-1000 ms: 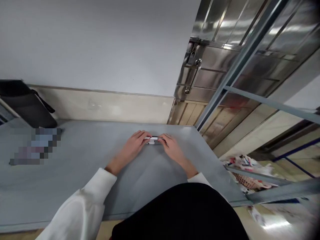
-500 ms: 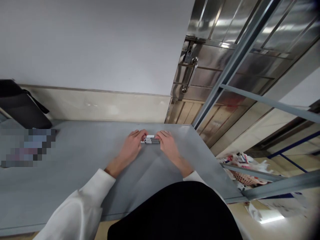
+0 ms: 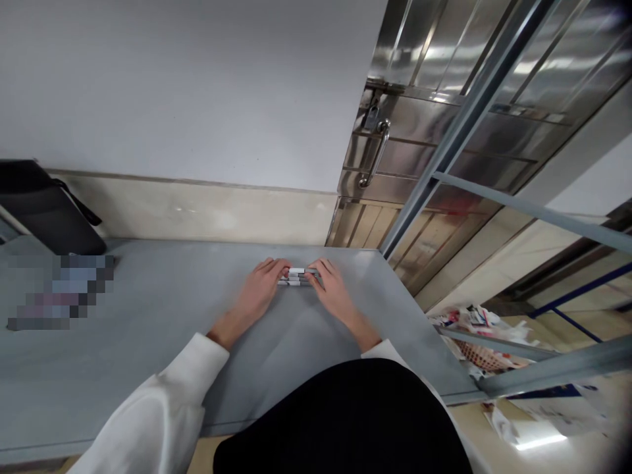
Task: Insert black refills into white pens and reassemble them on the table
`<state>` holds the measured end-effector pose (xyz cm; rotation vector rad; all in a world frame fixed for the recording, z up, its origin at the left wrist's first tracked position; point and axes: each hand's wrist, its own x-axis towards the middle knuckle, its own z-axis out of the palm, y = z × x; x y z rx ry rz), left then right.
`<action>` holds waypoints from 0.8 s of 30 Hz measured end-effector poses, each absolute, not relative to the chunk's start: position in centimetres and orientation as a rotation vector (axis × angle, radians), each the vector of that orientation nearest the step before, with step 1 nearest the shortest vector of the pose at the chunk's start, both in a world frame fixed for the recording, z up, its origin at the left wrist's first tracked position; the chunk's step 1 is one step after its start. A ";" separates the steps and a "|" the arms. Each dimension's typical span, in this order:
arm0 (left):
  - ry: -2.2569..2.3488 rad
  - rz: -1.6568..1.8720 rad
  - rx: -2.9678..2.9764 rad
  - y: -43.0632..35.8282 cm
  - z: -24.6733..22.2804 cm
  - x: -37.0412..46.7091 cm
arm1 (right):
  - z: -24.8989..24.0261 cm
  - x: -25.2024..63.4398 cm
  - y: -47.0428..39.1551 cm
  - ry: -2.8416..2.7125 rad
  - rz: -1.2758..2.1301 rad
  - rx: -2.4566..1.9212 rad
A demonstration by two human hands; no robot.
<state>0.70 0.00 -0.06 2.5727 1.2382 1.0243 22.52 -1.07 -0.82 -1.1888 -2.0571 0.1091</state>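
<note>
Head view: my left hand and right hand meet over a small bundle of pens on the grey bench, toward its wall side and just ahead of me. Both hands are closed, fingertips pinching the far pen from opposite ends, left on left, right on right. I judge that an end-to-end hold keeps it level and lined up crosswise with the others, and it leaves the white middle of the pen uncovered. The near pens lie alongside it on my side, parallel and close packed; my fingers hide their ends, so I cannot tell how many there are, nor whether the far pen rests on them or only beside them. My wrists come in low from both sides, likely so that the forearms can steady such a fine grip.

Well apart to the left, a black bag leans in toward the wall, probably propped there to stay up, with a blurred item in front of it that I cannot make out. Off the right end of the bench, some plastic bags are heaped lower down, beyond the metal frame.
</note>
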 end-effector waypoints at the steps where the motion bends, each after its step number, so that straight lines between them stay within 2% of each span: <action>1: 1.233 1.035 2.573 0.0 -0.1 0.7 | -0.8 22.6 -1.1 -2.039 0.151 -1.181; 13: 1.278 0.957 2.598 -0.2 -0.1 0.4 | -0.7 22.3 -1.1 -1.942 0.418 -1.155; 24: 1.283 0.951 2.573 0.0 -0.5 0.1 | -0.3 22.3 -1.3 -1.896 0.428 -1.140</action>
